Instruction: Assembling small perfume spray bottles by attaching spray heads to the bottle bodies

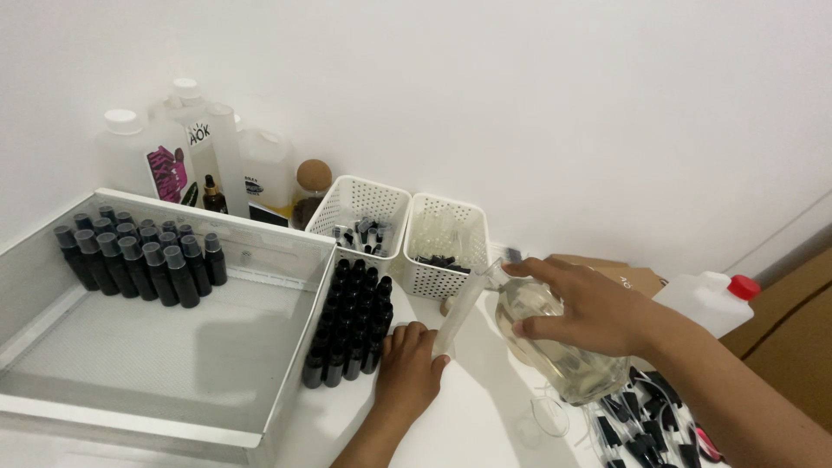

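Observation:
My right hand (582, 308) grips a clear glass flask (568, 360) of pale yellowish liquid, tilted so its mouth points left. A thin clear tube or funnel (461, 310) slants down from the flask's mouth toward my left hand (409, 368). That hand is closed on the white table, right beside a block of several small black uncapped bottles (350, 325). Whether it holds one of these bottles is hidden by its fingers.
A large white mesh tray (299, 342) at left holds several capped black spray bottles (139, 256) in its far corner. Two white baskets (362, 215) (444, 247) of small parts stand behind. Big plastic jugs (143, 156) line the wall. Black spray tops (641, 429) lie at lower right, near a red-capped jug (711, 299).

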